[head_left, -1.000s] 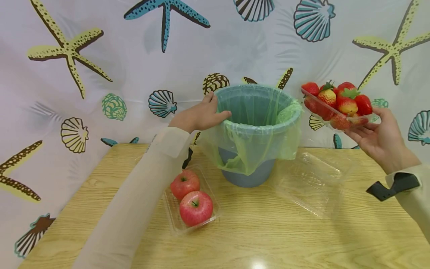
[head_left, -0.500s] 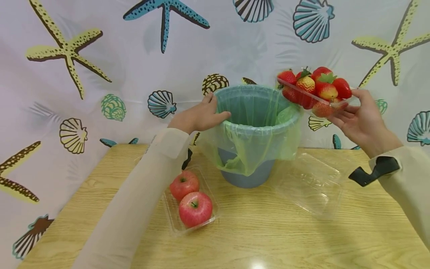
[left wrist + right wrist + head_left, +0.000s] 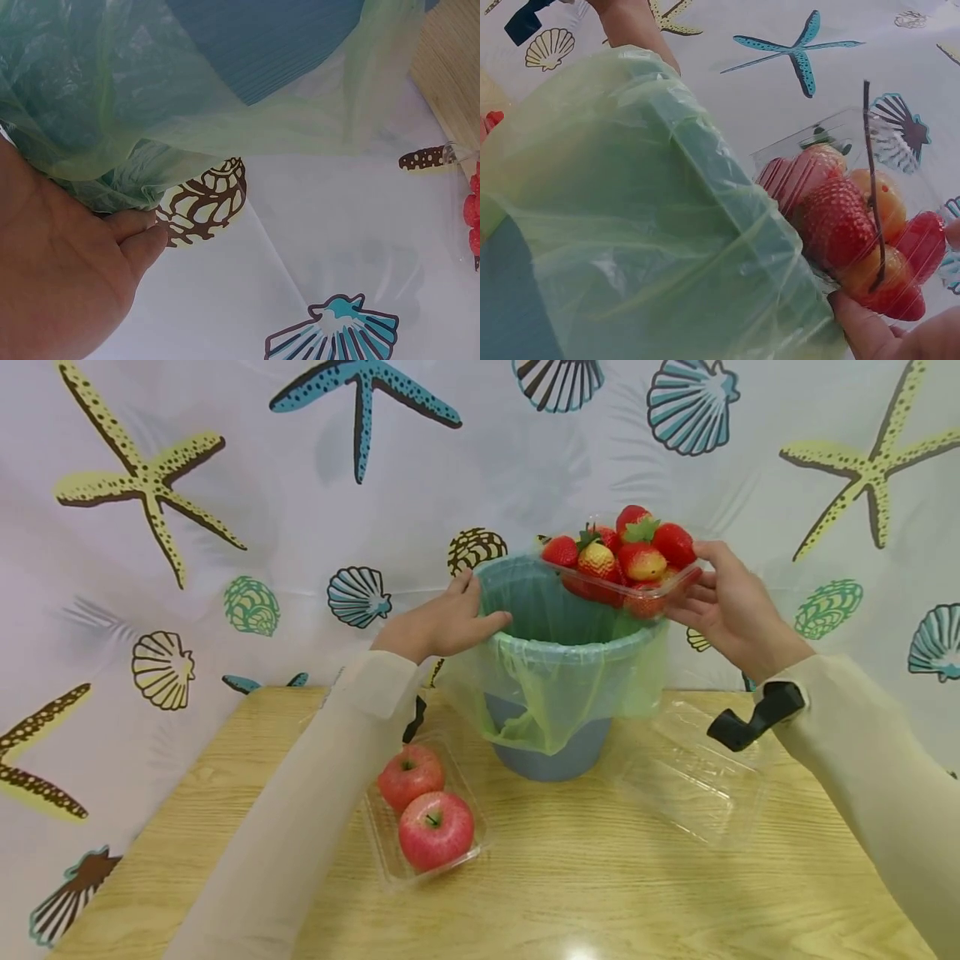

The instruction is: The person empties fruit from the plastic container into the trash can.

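Left grip (image 3: 450, 622) pinches the lined bin (image 3: 551, 756) at its rim; right grip (image 3: 735, 606) holds the strawberry tray (image 3: 630, 592) above its mouth, toward the right. Open room on the desk (image 3: 600, 885) lies mostly at the near side; its far edge runs close behind the bin, with a clear container (image 3: 693, 802) to the right. Lifting looks done, letting go not yet: strawberries (image 3: 641, 562) fill the raised tray, while two apples (image 3: 437, 831) sit untouched at left

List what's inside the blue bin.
A green plastic bag lines the bin. Its near wall hides the bottom; the tray of strawberries covers the rear right inside.
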Tool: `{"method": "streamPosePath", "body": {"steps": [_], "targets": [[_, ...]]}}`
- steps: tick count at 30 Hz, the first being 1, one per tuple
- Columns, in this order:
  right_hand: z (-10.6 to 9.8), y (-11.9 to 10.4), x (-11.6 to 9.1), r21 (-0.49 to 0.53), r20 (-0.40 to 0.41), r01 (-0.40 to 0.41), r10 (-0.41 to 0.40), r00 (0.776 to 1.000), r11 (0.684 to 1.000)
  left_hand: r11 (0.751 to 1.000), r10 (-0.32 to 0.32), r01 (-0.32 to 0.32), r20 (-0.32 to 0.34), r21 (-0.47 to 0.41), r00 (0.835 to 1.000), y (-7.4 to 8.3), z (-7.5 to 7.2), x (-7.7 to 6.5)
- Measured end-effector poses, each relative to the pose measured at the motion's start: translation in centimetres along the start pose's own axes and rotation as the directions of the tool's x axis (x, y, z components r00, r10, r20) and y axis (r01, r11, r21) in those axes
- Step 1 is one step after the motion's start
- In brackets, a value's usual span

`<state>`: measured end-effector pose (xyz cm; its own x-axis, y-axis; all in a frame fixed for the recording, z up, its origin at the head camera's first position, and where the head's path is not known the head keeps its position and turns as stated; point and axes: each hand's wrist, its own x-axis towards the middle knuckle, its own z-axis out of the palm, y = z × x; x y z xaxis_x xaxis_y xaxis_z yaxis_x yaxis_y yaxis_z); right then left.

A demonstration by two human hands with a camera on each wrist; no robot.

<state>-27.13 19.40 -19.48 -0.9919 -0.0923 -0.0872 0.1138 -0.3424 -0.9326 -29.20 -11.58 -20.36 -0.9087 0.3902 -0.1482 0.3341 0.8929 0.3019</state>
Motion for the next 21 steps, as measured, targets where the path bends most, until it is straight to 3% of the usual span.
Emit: {"method": "streamPosePath", "body": {"steps": [7,11,17,21], "targets": [[2.1,0.0,0.4,-0.153,-0.023,0.059,-0.063,0.998,0.986,1.0,0.004,-0.004,-0.003,-0.009,1.0,0.0,0.1,0.2],[2.6,0.4,0.6,-0.291,-0.055,0.11,-0.132,0.99,0.95,1.0,0.01,-0.009,0.001,-0.016,1.0,0.0,0.2,0.3],[2.8,0.8,0.7,-0.365,-0.038,0.18,-0.207,0.978,0.914,1.0,-0.006,0.006,0.005,-0.007,1.0,-0.1,0.1,0.3],[2.9,1.0,0.6,-0.441,-0.02,0.218,-0.252,0.968,0.871,1.0,-0.006,0.006,0.006,-0.003,1.0,-0.1,0.1,0.3]]}}
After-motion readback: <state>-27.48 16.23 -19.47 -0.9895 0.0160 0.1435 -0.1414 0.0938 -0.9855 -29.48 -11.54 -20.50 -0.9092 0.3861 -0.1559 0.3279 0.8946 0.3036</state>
